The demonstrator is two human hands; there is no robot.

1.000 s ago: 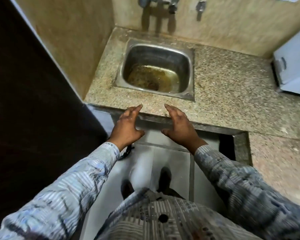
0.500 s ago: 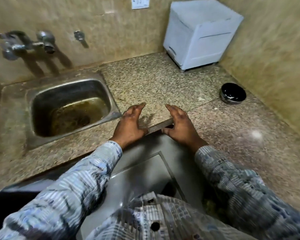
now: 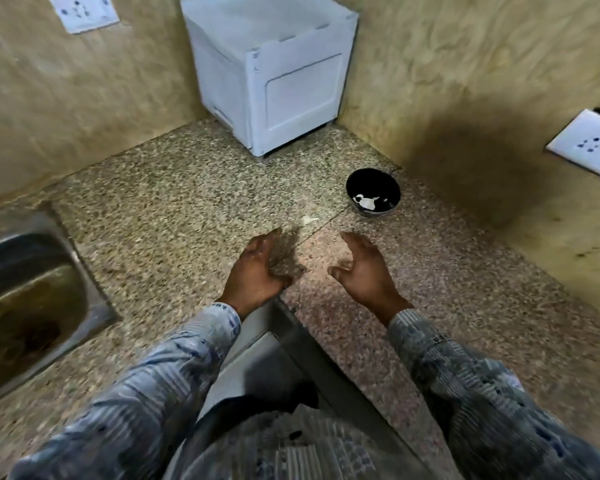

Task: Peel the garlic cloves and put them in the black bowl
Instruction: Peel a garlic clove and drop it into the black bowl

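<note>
The black bowl (image 3: 373, 194) stands on the speckled granite counter (image 3: 187, 209) near the right wall, with some white pieces inside it. A small pale scrap (image 3: 308, 220), perhaps garlic or its skin, lies on the counter just left of the bowl. My left hand (image 3: 257, 271) and my right hand (image 3: 364, 268) hover side by side over the counter's inner corner, palms facing each other, fingers relaxed, holding nothing. The bowl is beyond my right hand, apart from it.
A white boxy appliance (image 3: 274, 74) fills the back corner. A steel sink (image 3: 28, 299) is set into the counter at the left. Wall sockets are at the upper left (image 3: 82, 10) and at the right (image 3: 589, 147). The counter's front edge runs below my wrists.
The view has swung right, from the sink to the counter corner with the bowl. Both hands stay open and side by side, now over the counter instead of its edge.
</note>
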